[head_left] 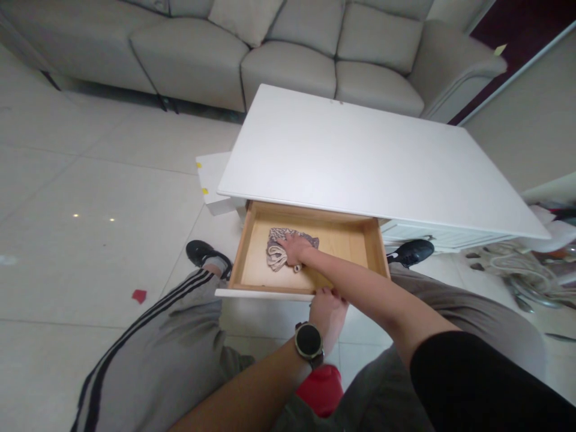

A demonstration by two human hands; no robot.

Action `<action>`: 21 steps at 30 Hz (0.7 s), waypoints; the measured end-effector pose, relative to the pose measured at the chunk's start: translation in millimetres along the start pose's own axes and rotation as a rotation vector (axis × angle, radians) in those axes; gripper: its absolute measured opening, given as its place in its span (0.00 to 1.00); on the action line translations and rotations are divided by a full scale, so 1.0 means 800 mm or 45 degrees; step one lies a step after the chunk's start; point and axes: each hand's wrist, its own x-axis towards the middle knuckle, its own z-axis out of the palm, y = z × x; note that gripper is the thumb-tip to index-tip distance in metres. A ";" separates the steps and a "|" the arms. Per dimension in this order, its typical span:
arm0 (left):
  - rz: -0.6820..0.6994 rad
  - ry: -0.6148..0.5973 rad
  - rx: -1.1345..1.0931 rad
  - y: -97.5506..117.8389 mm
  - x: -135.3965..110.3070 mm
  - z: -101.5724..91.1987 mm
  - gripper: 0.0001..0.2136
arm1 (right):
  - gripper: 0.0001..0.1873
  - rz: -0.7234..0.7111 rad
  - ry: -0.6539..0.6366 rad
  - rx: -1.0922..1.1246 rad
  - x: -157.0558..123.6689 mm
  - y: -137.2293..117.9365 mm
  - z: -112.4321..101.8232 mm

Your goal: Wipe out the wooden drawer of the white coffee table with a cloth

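Observation:
A wooden drawer [346, 273] with a white front is pulled out from a white table [360, 162]. Inside it, toward the left, lies a crumpled patterned cloth [278, 257] in brown and beige. My right hand [297, 248] reaches in and rests on top of this cloth, its fingers stretched out over the fabric. Wearing a dark watch [308, 341], my left hand [327, 315] grips the drawer's front panel near its right end, fingers over the top edge. The underside of the left hand's grip is hidden.
Beyond the table stands a grey sofa [288, 69]. A white box [216, 180] sits on the floor left of the table. My feet straddle the drawer. A small red scrap [139, 296] lies on the tiles, and a red object [321, 390] is below me. Clutter fills the right edge.

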 end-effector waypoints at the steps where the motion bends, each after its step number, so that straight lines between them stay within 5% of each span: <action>1: -0.005 -0.004 -0.005 0.000 -0.002 -0.003 0.17 | 0.48 0.037 -0.006 -0.001 -0.008 0.016 0.004; 11: 0.004 0.039 0.027 0.000 -0.008 -0.012 0.17 | 0.50 0.496 -0.187 -0.069 -0.135 0.195 0.073; 15: -0.008 0.048 0.040 0.000 -0.007 -0.010 0.15 | 0.48 0.507 -0.181 -0.105 -0.144 0.210 0.087; 21: -0.048 0.053 0.033 0.002 -0.009 -0.013 0.12 | 0.48 0.524 -0.176 -0.104 -0.123 0.219 0.075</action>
